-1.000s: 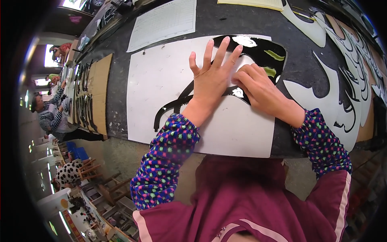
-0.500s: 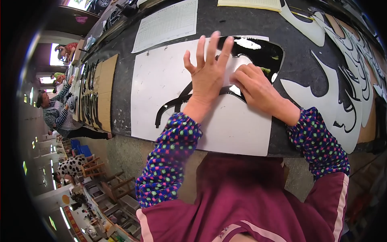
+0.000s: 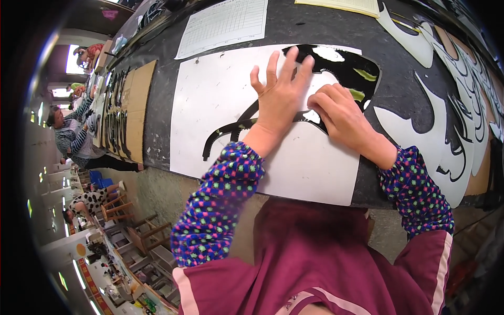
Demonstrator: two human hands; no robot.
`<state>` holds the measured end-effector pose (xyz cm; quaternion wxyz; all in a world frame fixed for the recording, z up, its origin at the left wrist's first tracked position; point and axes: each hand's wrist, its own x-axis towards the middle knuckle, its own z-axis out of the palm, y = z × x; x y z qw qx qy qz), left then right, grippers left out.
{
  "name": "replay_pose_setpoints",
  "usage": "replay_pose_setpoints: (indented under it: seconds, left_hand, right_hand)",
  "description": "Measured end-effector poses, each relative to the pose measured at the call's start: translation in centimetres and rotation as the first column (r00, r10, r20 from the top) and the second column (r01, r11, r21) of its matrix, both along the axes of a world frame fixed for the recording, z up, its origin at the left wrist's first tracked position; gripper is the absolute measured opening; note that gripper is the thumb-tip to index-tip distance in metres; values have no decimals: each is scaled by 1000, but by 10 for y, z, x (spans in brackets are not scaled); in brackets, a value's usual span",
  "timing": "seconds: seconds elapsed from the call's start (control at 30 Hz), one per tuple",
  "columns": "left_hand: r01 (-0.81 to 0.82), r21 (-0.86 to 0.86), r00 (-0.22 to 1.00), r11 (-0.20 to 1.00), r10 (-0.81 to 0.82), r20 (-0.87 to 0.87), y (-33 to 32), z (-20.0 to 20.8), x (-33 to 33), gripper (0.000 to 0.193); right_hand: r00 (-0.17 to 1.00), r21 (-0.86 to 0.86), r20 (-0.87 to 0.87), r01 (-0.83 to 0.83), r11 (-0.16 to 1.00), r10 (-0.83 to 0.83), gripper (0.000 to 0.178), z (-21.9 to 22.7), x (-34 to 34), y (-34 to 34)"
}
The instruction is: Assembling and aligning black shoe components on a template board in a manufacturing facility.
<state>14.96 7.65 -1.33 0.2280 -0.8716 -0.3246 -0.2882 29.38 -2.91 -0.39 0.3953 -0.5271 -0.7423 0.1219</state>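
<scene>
A glossy black curved cut-out [image 3: 349, 65], with white and yellow-green patches, lies on a white sheet [image 3: 210, 89] in front of me. It has a broad far-right end and thin strips curving to the left. My left hand [image 3: 281, 102] rests over its middle, fingers spread and nothing in its grasp. Beside it, my right hand [image 3: 344, 115] is closed, its fingertips bunched together at the inner edge of the cut-out. Whatever those fingertips pinch is too small or hidden to make out. Both hands cover part of the black strips.
Past the sheet lie a printed form [image 3: 223, 26] and a yellowish paper pad [image 3: 341, 5]. White curved templates [image 3: 420, 118] overlap on the right. Brown cardboard [image 3: 140, 100] with dark strips lies at left, near a person [image 3: 68, 134] at the table.
The view has shifted slightly. My right hand has drawn a little nearer to me, uncovering more of a yellow-green patch. My left hand keeps its spread pose over the cut-out.
</scene>
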Motion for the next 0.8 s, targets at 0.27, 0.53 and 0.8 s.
replay_pose_setpoints:
  seconds: [0.27,0.53,0.8]
  left_hand:
    - [65,-230,995,971,-79,-54,-3,3,-11,53]
    - [4,-179,994,984,16,112,-3,15,-2,56]
    - [35,-190,999,981,-39,-21,-6,1,-6,49]
  right_hand:
    - [1000,12,-4,6,1000,-6,13,8,-3,-1]
    - [999,-60,27,22,998,-21,16,12,-2,-2]
    - [999,-13,30,26,1000,-26,16,11,-3,-1]
